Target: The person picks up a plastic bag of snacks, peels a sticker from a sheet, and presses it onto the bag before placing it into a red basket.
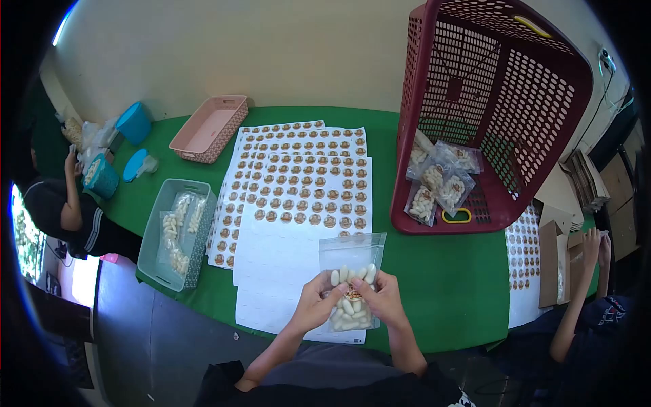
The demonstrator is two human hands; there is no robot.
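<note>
Between my two hands is a clear plastic pouch (pixel 350 252) filled with whitish oblong pieces, its unfilled top edge pointing away from me. My left hand (pixel 317 300) grips the pouch's left side, and my right hand (pixel 384 297) grips its right side. Both thumbs press on a round brown sticker (pixel 352 294) on the pouch's front, partly covering it. Below the pouch lie sheets of round brown stickers (pixel 298 186); the nearest sheet's lower part is bare white backing (pixel 271 288).
A maroon crate (pixel 400 183) tipped on its side holds several stickered pouches (pixel 434 180). At left, a pale green basket (pixel 152 261) contains filled pouches (pixel 175 234); a pink basket (pixel 210 129) stands behind. People work at both sides, near blue containers (pixel 102 178) and a cardboard box (pixel 549 271).
</note>
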